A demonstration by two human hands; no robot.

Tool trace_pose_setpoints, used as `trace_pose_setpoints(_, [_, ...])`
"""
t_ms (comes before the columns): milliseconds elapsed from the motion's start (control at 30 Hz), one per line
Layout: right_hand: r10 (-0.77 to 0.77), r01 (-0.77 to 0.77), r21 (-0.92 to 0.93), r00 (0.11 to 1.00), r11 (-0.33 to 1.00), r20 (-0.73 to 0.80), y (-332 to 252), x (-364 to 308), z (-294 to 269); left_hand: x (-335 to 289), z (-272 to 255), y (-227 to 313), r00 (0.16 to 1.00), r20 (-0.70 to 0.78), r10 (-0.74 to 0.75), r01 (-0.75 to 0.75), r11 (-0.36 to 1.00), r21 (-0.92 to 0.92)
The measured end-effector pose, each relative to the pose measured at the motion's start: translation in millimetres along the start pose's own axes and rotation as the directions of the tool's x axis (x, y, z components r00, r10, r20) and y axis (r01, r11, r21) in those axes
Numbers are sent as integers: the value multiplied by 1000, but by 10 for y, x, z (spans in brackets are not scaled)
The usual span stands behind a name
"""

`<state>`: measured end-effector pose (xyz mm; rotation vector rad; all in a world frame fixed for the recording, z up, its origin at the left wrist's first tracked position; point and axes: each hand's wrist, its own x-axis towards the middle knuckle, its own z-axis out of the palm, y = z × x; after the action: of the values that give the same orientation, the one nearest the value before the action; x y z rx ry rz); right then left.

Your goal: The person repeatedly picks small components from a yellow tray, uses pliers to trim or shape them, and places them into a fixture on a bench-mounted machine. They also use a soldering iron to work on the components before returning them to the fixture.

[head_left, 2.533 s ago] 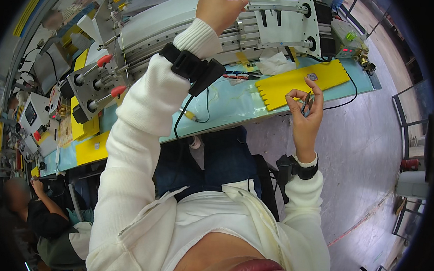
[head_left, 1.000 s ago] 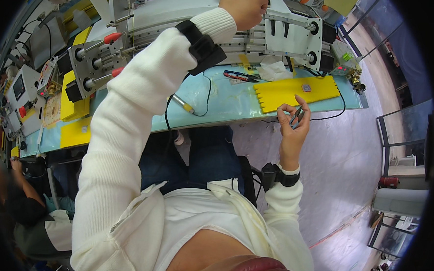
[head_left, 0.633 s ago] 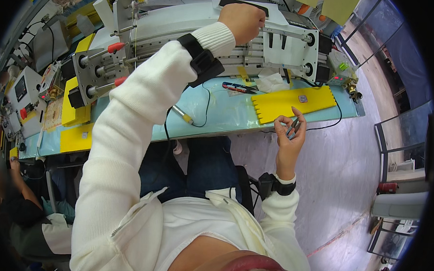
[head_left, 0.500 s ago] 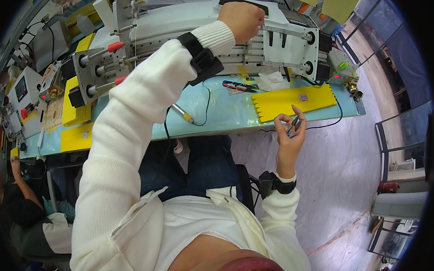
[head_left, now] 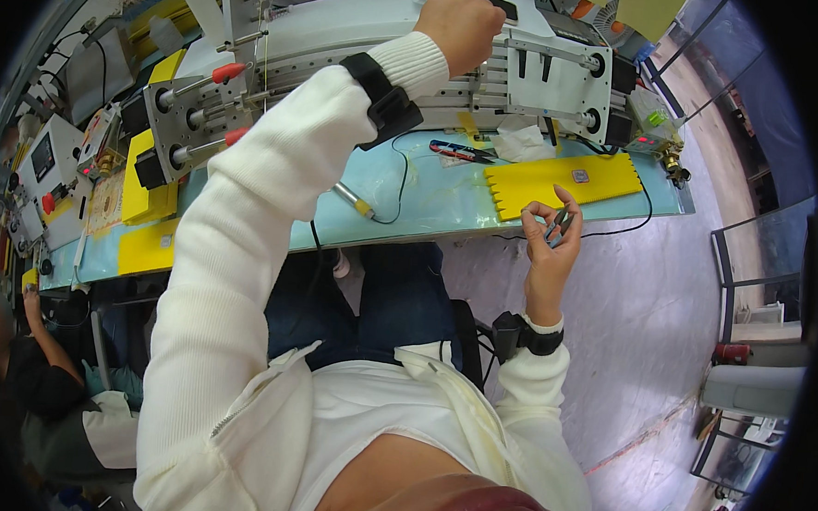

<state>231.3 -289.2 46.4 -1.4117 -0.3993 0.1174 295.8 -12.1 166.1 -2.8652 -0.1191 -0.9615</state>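
Observation:
My left hand [head_left: 460, 31] reaches far forward over a metal machine with rails [head_left: 372, 85]. Its fingers are curled down and closed, and the back of the hand hides whatever they grip. Just beyond it lies a dark flat object [head_left: 482, 2]. My right hand [head_left: 552, 249] is raised at the table's front edge, palm up. Its bent fingers hold a small dark slim tool [head_left: 560, 228], which looks like tweezers. Close by the right fingertips rests a yellow strip with a toothed end [head_left: 561, 185], bearing a small square label.
Pliers with red and dark handles [head_left: 461, 153] and a crumpled white tissue [head_left: 523, 141] lie behind the yellow strip. A metal-and-yellow cylinder [head_left: 354, 202] with a black cable sits on the blue tabletop [head_left: 421, 205]. Red-tipped rods [head_left: 224, 73] jut at left. Another person's arm [head_left: 46, 334] shows at far left.
The view has shifted slightly, so the bench and machine appear a little farther right. Both hands keep nearly the same pose; the right hand has turned slightly.

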Motion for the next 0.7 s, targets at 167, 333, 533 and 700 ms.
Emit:
trace_pose_setpoints(167, [10, -10, 20, 1000, 1000, 16, -47, -14, 37, -9, 0, 49, 992, -124, 9, -15, 999, -48])
trace_pose_setpoints(333, [12, -12, -12, 1000, 1000, 6, -31, -41, 38, -249, 61, 180, 999, -43, -22, 13, 980, -198])
trace_pose_setpoints(533, [35, -35, -6, 999, 999, 14, 4, -40, 31, -295, 90, 175, 996, -83, 33, -47, 984, -173])
trace_pose_setpoints(700, [44, -44, -3, 999, 999, 29, 40, -32, 31, -314, 52, 194, 1000, 10, -10, 12, 982, -191])
